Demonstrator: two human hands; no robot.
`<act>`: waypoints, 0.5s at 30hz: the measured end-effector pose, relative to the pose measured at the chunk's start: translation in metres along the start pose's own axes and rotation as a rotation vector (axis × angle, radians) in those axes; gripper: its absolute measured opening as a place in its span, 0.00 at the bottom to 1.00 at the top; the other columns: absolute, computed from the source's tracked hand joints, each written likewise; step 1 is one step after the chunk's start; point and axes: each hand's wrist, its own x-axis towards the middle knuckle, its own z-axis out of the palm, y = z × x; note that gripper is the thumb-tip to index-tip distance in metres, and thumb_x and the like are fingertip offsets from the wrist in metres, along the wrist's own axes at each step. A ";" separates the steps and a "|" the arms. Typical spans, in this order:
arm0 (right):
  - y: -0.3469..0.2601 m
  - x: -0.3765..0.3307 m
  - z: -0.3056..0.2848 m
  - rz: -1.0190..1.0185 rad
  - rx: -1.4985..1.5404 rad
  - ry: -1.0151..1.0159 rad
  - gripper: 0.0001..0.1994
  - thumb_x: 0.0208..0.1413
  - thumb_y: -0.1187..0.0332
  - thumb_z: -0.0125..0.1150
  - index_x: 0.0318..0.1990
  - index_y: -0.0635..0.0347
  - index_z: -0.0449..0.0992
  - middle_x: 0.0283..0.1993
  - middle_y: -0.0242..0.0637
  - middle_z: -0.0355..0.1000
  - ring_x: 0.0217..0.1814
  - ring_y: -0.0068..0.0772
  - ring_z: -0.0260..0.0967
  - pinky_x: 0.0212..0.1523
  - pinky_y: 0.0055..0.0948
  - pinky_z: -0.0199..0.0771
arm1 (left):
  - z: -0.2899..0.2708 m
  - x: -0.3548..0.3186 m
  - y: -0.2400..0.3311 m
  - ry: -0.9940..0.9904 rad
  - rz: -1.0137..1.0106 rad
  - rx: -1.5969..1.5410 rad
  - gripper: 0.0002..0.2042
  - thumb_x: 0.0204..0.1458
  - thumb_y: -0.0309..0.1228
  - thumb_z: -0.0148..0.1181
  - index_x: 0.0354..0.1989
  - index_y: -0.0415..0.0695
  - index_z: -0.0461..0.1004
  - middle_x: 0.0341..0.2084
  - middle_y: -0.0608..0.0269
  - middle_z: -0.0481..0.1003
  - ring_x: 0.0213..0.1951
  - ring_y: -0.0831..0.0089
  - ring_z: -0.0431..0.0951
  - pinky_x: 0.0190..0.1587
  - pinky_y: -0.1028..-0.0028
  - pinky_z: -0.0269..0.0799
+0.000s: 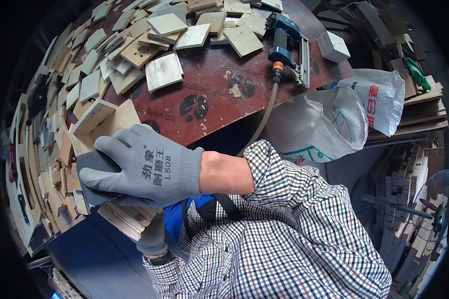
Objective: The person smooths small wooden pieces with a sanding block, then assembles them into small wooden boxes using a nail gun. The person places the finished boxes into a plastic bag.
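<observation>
Red surface (212, 74) has a grey-gloved right hand (142, 167) clamped on a dark-grey block (89, 160) by its near edge, left hand (155, 238) likely propping pale layered wood (127, 218), can't tell its grip.

Light falls from above, whitening the wood blocks (243, 41) towards the far edge of the tabletop (212, 70), with deep shadow under its near edge! The gloved right hand (152, 162) reads crisp; out wide, straight lines bow into blackness.
</observation>
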 end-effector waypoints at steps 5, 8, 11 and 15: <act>-0.018 -0.018 0.023 -0.121 -0.061 0.080 0.27 0.57 0.58 0.64 0.66 0.40 0.69 0.53 0.48 0.69 0.48 0.45 0.72 0.44 0.45 0.72 | -0.009 0.028 0.034 0.122 -0.094 -0.411 0.36 0.71 0.47 0.55 0.79 0.43 0.48 0.73 0.50 0.60 0.71 0.58 0.67 0.74 0.57 0.65; -0.020 -0.018 0.025 -0.137 -0.021 0.063 0.25 0.59 0.57 0.61 0.64 0.43 0.69 0.50 0.45 0.68 0.46 0.43 0.72 0.44 0.44 0.71 | -0.017 0.033 0.053 0.140 -0.088 -0.332 0.39 0.64 0.43 0.66 0.76 0.41 0.52 0.69 0.50 0.65 0.69 0.57 0.70 0.73 0.58 0.67; -0.014 -0.007 0.011 -0.098 -0.031 -0.012 0.26 0.60 0.55 0.61 0.65 0.45 0.68 0.48 0.43 0.68 0.45 0.42 0.71 0.44 0.43 0.69 | -0.017 0.030 0.059 0.099 -0.047 -0.081 0.46 0.59 0.43 0.73 0.77 0.41 0.49 0.71 0.50 0.63 0.72 0.57 0.66 0.74 0.57 0.65; -0.006 0.001 0.014 0.070 0.018 0.169 0.30 0.59 0.51 0.63 0.66 0.53 0.68 0.48 0.48 0.67 0.45 0.44 0.70 0.45 0.45 0.68 | -0.019 0.031 0.053 0.070 0.204 0.600 0.55 0.55 0.52 0.72 0.81 0.44 0.41 0.76 0.47 0.54 0.75 0.52 0.62 0.77 0.53 0.57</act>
